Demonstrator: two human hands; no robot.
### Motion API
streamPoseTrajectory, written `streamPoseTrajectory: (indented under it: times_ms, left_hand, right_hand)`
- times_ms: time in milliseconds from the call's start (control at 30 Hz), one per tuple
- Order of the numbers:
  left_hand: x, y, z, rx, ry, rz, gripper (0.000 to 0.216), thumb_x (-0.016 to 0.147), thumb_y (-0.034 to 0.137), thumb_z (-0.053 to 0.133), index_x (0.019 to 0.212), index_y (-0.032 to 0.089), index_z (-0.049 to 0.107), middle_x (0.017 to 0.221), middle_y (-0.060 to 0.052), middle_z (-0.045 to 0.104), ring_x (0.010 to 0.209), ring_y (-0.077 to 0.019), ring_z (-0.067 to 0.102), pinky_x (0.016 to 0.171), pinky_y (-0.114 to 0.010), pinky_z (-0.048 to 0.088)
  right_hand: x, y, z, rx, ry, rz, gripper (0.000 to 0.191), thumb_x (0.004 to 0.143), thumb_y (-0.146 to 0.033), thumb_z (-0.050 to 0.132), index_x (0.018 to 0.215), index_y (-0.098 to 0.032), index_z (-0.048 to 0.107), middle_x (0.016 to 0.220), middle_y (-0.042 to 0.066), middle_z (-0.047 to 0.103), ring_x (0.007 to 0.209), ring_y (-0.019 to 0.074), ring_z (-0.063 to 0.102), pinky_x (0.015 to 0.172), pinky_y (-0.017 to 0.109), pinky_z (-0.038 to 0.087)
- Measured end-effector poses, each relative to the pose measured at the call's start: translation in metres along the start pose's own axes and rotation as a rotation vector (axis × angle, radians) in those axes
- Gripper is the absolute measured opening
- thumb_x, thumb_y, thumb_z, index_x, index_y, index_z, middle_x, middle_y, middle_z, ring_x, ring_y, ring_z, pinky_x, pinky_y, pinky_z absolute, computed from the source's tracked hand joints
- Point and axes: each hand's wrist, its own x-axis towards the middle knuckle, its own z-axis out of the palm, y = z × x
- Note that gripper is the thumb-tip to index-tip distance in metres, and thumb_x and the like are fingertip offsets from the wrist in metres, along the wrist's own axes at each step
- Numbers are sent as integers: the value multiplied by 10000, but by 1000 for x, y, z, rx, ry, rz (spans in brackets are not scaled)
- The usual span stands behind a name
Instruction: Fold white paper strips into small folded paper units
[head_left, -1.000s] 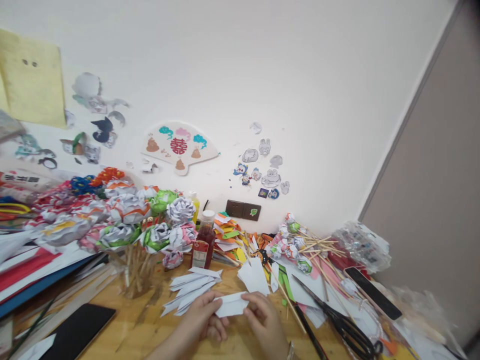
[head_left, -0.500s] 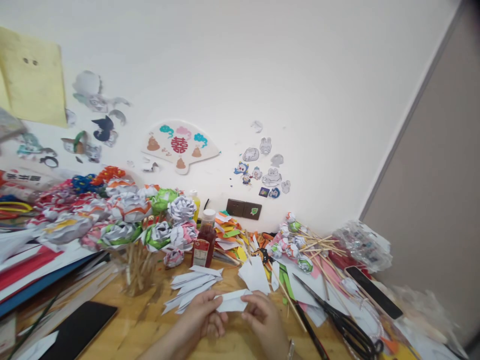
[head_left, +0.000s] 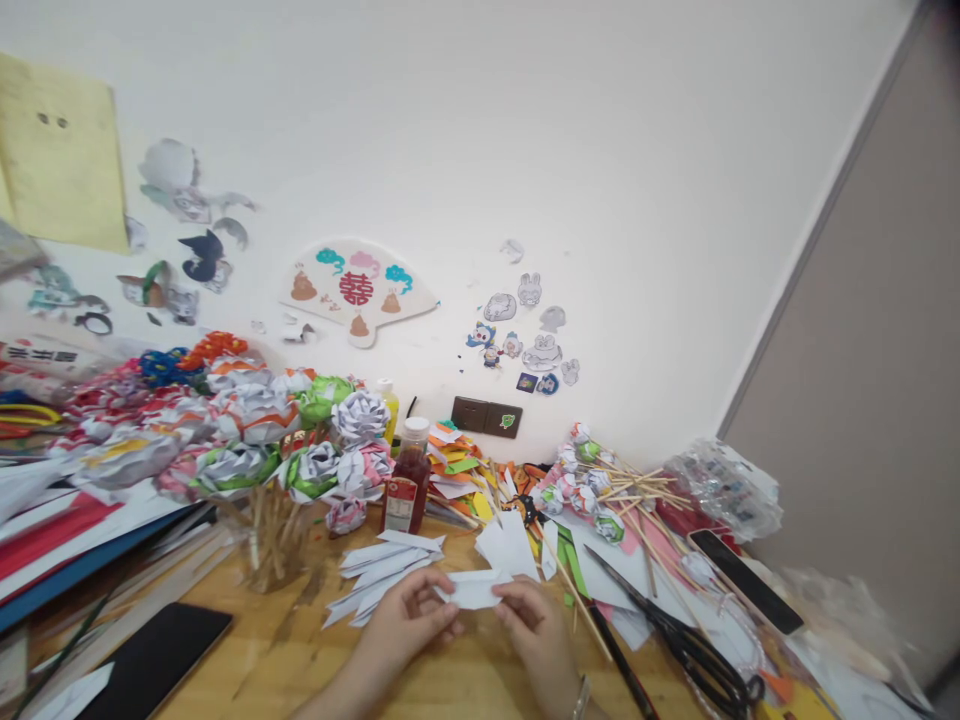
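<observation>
L hand (head_left: 409, 622) + R hand (head_left: 534, 628) both low in view, forearms coming in from the near edge of the desk (head_left: 277, 665). Between them: folded white paper piece (head_left: 474, 589), held just above the desk. Grip state: L thumb + fingertips pinched narrow on the piece's L end; R fingertips pinched on its R end. Both grips holding the paper, neither spread wide.

Handling (judgement): piece is thin, very light, creases easily, tears if tugged apart. Folded layers give it some stiffness along the fold line. Best hold = at the ends, on the folded edges, light pinch; hard squeeze mid-span would dent it.

Pose: palms turned inward toward each other, wrists low near the desk, fingers curled. Bracelet (head_left: 579, 697) at R wrist.

Just beyond L grip: fan of similar white folded pieces (head_left: 382, 572) lying flat. Just beyond R grip: more white cut paper (head_left: 510, 546). R of R grip: black scissors (head_left: 686, 650), wooden skewers (head_left: 637, 495) w/ small paper buds. Well L of L grip: dark phone (head_left: 154, 665) flat on the desk.

Farther back: red-brown bottle (head_left: 406, 490), white cap, upright. L of it, bunch of paper flowers (head_left: 262, 440) on sticks. Behind bottle: stack of coloured paper scraps (head_left: 457, 470).

Farthest: white wall (head_left: 600, 150) w/ fan-shaped decoration (head_left: 358, 290), stickers, dark socket plate (head_left: 486, 417).
</observation>
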Motion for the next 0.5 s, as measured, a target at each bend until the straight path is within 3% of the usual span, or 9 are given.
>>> streamPoseTrajectory:
  times_ms: [233,500]
  left_hand:
    - [-4,0,2,91,33,57,238,552,290,665,671,175,494,476,38,588,456,-110,515,451,-180,332]
    - [-5,3,3,159,52,101,171,592,286,628,609,168,504,489,18,611,461,-119,528,468,-199,373]
  right_hand:
    - [0,-1,1,64,23,28,104,693,-235,550,759,-182,611,769,42,591,743,185,556,673,288,443]
    - [0,-4,2,93,27,43,115,686,-270,555,738,-187,616,727,33,582,665,168,549,559,247,449]
